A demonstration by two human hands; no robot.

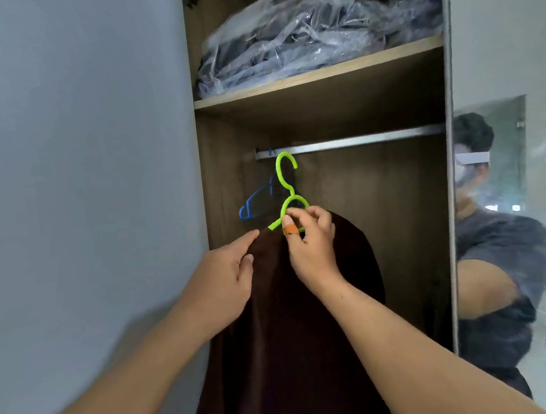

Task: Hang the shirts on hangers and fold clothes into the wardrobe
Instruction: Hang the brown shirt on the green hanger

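A dark brown shirt [291, 317] hangs on a bright green hanger [285, 177] held up inside the open wardrobe. My right hand [311, 246] grips the hanger's neck loop, a bandage on its thumb. The green hook sits just below the metal rail [357, 141] and does not rest on it. My left hand [228, 273] touches the shirt's left shoulder with the index finger stretched out; whether it pinches the cloth is unclear. A blue hanger [255, 201] hangs empty on the rail's left end, behind the green one.
A wooden shelf [321, 76] above the rail carries dark clothes wrapped in clear plastic [312, 31]. A grey wardrobe door [82, 186] stands at the left. A mirrored door [503, 224] at the right reflects a person.
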